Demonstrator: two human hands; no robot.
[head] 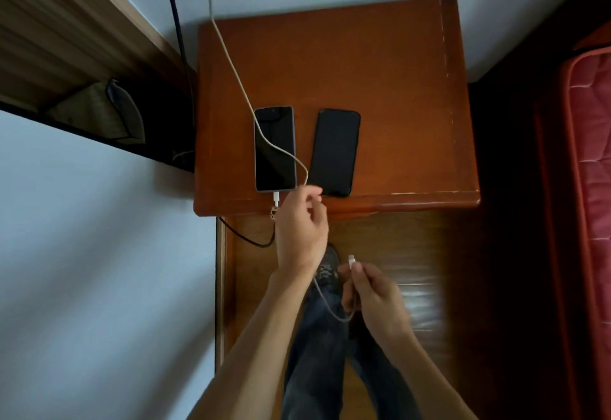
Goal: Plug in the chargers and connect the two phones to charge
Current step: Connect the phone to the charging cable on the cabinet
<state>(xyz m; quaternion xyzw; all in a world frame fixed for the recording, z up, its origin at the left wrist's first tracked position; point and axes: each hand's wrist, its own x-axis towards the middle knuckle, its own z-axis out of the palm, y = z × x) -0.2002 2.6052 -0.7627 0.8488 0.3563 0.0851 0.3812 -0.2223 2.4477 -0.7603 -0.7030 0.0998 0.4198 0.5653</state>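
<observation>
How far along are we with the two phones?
Done: the left phone has a white plug in its bottom port. In hand: the left hand holds the beige cable, the right hand pinches its connector. Left: the right phone is unconnected. Outlets are out of view.

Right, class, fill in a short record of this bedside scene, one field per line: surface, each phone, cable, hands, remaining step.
surface: reddish-brown wooden nightstand
phone one: grey-framed dark-screen phone, white plug in its near edge
phone two: all-black phone, no plug visible in it
cable: cream cable lying across the grey-framed phone
hands: left hand pinches the cream cable; right hand holds its white connector
remaining: connect the all-black phone
</observation>
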